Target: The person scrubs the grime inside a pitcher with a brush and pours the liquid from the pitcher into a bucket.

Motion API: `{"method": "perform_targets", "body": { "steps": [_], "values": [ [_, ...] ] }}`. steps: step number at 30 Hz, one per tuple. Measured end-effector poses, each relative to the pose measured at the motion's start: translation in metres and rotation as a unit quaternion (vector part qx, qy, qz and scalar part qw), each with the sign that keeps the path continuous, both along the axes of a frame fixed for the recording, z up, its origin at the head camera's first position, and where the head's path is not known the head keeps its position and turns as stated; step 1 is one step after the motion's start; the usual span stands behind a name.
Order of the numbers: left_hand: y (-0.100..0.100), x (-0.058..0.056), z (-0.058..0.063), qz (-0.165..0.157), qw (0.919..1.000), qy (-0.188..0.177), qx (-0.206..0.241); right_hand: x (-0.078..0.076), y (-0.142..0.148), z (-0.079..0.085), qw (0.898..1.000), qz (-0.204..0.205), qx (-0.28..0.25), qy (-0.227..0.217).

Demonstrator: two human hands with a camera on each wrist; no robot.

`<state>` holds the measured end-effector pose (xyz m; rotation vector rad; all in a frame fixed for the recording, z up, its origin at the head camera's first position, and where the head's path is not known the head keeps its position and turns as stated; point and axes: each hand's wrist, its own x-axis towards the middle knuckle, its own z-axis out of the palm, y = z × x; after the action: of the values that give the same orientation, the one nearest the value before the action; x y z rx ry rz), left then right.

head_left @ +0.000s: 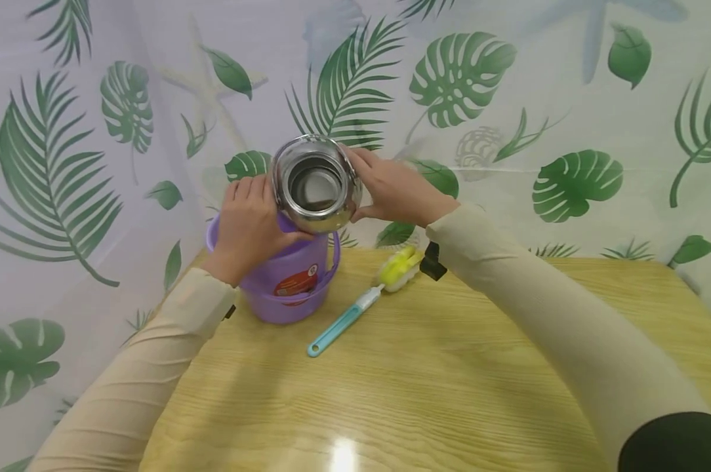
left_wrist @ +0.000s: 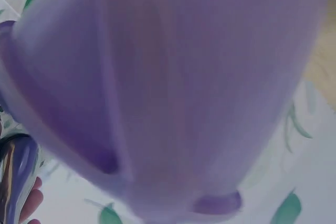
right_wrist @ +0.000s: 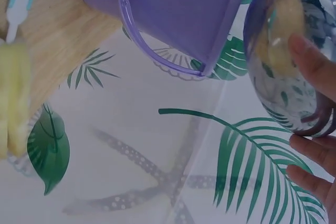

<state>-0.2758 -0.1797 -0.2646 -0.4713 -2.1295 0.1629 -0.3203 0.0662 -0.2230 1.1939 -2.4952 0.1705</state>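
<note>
A shiny steel pot (head_left: pixel 332 221) is held up over the purple bucket (head_left: pixel 275 309), its round mouth facing the head camera. My left hand (head_left: pixel 250 226) grips the pot's left side, the thumb along its lower edge. On the right side my right hand (head_left: pixel 395 189) holds it, the thumb low and the fingers up by the rim. In the right wrist view the pot (right_wrist: pixel 275 72) shows its rounded mirror-like wall with the right thumb pressed on it. The bucket (left_wrist: pixel 220 77) fills most of the left wrist view and hides the left hand.
On the wooden table (head_left: pixel 391 393), right of the bucket, lies a cleaning brush (head_left: pixel 346 321) with a blue handle and yellow sponge head (head_left: pixel 399 267). The bucket's handle (right_wrist: pixel 149 51) hangs down its side. A leaf-patterned cloth (head_left: pixel 568 118) covers the wall behind.
</note>
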Motion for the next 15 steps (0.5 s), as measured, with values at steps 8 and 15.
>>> {"method": "perform_targets", "body": {
  "steps": [8, 15],
  "values": [
    [-0.021, -0.002, -0.005, 0.015, 0.9994, 0.027, 0.018, -0.015, -0.023, -0.008, 0.998, 0.044, -0.035, 0.04],
    [-0.034, -0.003, -0.004, 0.028, 0.9965, 0.078, -0.013, -0.019, -0.036, -0.013, 0.996, 0.049, -0.079, 0.02]
  ]
}}
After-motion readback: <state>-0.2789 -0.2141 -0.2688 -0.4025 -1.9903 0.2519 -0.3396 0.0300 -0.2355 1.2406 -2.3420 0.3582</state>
